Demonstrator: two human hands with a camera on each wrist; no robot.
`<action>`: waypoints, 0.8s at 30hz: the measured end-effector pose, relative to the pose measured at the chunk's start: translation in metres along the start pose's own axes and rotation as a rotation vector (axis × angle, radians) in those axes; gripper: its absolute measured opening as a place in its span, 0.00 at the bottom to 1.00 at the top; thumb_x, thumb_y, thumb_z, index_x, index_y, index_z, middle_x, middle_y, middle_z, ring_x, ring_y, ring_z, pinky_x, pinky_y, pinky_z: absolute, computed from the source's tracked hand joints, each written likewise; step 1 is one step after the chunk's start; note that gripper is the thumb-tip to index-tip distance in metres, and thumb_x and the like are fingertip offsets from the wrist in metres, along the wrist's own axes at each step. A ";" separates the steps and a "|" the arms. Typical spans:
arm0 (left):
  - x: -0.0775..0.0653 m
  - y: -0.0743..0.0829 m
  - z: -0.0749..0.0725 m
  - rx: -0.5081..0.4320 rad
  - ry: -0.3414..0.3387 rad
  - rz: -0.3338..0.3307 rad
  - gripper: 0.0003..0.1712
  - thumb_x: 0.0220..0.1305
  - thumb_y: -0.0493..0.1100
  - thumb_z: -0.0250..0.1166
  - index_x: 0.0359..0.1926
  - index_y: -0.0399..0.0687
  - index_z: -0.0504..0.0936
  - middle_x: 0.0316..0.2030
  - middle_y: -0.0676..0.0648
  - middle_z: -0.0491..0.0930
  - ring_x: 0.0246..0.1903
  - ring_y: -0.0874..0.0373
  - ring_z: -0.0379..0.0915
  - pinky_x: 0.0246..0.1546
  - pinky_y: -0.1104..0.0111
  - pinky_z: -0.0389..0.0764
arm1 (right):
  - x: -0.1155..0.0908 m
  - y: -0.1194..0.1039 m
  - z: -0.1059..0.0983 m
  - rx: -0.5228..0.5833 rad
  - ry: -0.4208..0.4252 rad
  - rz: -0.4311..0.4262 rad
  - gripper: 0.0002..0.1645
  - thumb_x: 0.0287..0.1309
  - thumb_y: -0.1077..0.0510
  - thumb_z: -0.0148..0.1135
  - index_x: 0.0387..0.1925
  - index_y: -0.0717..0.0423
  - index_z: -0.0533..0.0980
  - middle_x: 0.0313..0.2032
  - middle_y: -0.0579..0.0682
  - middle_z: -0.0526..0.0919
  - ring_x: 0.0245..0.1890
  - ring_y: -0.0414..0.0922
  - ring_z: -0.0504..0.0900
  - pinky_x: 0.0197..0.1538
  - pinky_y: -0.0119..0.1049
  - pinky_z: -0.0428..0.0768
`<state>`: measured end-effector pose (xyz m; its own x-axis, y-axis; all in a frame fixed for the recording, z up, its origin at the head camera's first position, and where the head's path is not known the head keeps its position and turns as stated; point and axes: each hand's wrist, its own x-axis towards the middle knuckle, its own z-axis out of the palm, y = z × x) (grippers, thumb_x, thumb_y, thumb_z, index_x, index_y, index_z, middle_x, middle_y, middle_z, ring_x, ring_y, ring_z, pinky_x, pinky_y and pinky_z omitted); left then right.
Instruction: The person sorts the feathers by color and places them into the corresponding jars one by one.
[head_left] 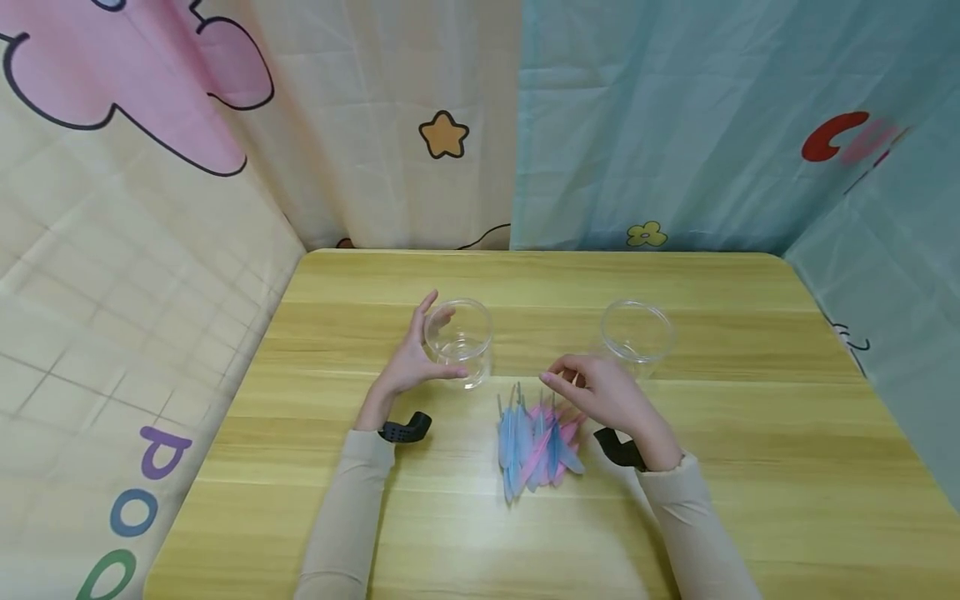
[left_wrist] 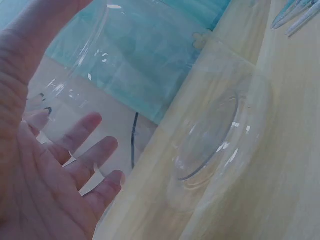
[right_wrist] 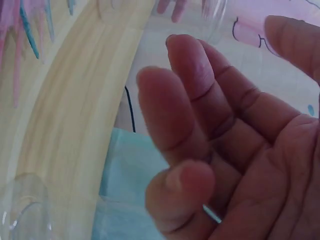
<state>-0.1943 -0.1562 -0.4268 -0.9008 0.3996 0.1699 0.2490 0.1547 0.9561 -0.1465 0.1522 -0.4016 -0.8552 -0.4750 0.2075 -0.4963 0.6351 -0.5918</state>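
My left hand (head_left: 411, 362) is around the left side of a clear cup (head_left: 481, 362), thumb at the near side and fingers behind. The cup stands upright on the table; its round base (left_wrist: 210, 150) shows in the left wrist view. Blue and pink feathers (head_left: 536, 450) lie in a loose row, quills pointing away from me. Just over the quill ends hovers my right hand (head_left: 600, 392), fingers loosely bent, nothing between them. A second clear cup (head_left: 660, 346) stands behind the right hand, which hides part of its lower wall.
Everything lies on a light wooden table (head_left: 750, 433). Printed curtains (head_left: 375, 125) hang behind its far edge and along both sides. Black wrist bands (head_left: 405, 428) sit on both wrists, next to beige sleeves.
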 end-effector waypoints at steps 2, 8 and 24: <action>0.001 0.000 0.002 -0.012 0.002 -0.010 0.71 0.39 0.34 0.80 0.74 0.49 0.38 0.68 0.39 0.58 0.68 0.43 0.47 0.63 0.40 0.48 | 0.000 0.004 0.002 -0.028 -0.021 0.035 0.16 0.62 0.43 0.59 0.34 0.49 0.82 0.21 0.36 0.75 0.21 0.36 0.72 0.25 0.32 0.72; 0.002 -0.003 0.005 0.010 -0.005 -0.015 0.62 0.42 0.34 0.78 0.72 0.45 0.48 0.68 0.37 0.56 0.67 0.43 0.48 0.64 0.44 0.50 | 0.000 0.014 0.006 -0.033 -0.142 0.152 0.17 0.61 0.42 0.59 0.29 0.50 0.81 0.16 0.39 0.75 0.16 0.37 0.72 0.23 0.35 0.72; 0.005 -0.017 0.005 -0.030 -0.038 0.108 0.59 0.44 0.30 0.76 0.71 0.37 0.47 0.67 0.30 0.52 0.66 0.35 0.46 0.63 0.41 0.50 | 0.001 0.026 0.020 -0.048 -0.285 0.362 0.11 0.54 0.49 0.65 0.24 0.51 0.78 0.17 0.40 0.76 0.20 0.40 0.74 0.22 0.36 0.71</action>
<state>-0.2012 -0.1524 -0.4430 -0.8553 0.4462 0.2634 0.3321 0.0819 0.9397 -0.1570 0.1556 -0.4322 -0.9028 -0.3616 -0.2327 -0.1853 0.8156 -0.5481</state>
